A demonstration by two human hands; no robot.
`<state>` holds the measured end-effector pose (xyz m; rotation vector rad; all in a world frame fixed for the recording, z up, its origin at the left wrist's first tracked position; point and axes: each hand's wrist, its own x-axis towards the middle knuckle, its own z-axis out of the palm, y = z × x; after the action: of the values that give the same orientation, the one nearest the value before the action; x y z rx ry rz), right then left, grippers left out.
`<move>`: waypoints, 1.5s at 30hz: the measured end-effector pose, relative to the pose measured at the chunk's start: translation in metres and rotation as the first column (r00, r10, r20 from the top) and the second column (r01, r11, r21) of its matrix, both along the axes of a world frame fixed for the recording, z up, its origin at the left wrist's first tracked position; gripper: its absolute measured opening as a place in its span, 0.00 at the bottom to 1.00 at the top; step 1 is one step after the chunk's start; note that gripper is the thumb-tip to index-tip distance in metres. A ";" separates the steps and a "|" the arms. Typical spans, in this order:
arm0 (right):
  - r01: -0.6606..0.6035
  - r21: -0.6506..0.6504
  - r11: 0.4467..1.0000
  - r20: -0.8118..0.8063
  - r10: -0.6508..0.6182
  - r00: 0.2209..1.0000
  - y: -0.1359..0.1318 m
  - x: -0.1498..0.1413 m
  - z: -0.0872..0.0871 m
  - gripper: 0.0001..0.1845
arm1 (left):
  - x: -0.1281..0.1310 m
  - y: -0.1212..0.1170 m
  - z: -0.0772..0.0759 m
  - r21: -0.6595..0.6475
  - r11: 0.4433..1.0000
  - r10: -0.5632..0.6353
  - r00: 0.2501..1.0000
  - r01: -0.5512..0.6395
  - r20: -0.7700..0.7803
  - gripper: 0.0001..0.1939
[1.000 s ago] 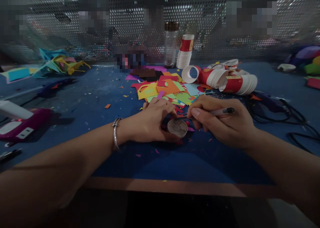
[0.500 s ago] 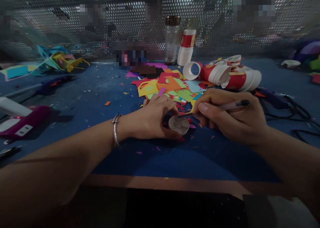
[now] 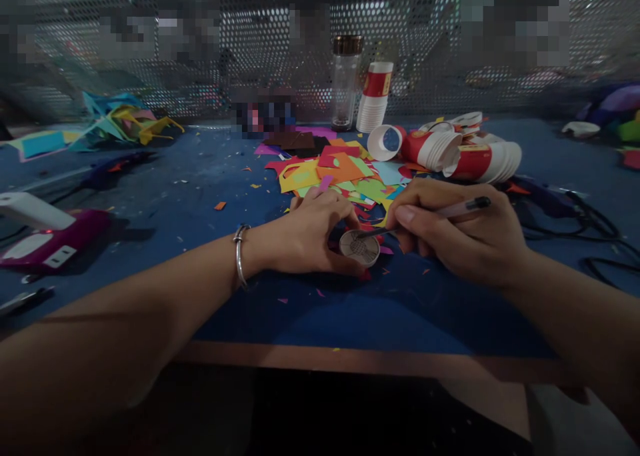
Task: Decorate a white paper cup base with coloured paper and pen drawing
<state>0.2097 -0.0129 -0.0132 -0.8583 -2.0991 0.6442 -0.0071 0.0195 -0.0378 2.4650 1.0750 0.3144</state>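
Observation:
My left hand (image 3: pixel 320 233), with a silver bangle at its wrist, grips a small round pale disc (image 3: pixel 361 249) between thumb and fingers. Dark lines form a drawing on the disc's upper face: a cross-hatched round patch with strokes fanning out. In my right hand (image 3: pixel 453 233) is a pen (image 3: pixel 463 207), pinched between thumb and fingers with its dark end pointing up and right. The pen's tip meets the disc's face near its upper edge. What lies under the disc is mostly hidden; bits of red and purple paper show around it.
Coloured paper scraps (image 3: pixel 345 166) are heaped behind my hands. Fallen stacks of paper cups (image 3: pixel 480 161), an upright cup stack (image 3: pixel 376 96) and a clear bottle (image 3: pixel 346 86) stand farther back. A purple power strip (image 3: pixel 75 236) is at left; a black cable (image 3: pixel 595 223) curls at right.
The pen tip has shifted a little from the disc's rim onto its drawn face. Both hands keep their holds; the whole view has moved slightly.

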 end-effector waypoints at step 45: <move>-0.044 0.032 0.998 -0.006 0.045 0.999 0.002 0.005 -0.002 0.19 | 0.001 0.002 0.000 0.021 0.999 -0.024 1.000 0.024 0.001 0.28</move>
<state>0.2149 -0.0105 -0.0157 -0.7923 -2.1219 0.6342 -0.0057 0.0217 -0.0374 2.4939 1.0458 0.3204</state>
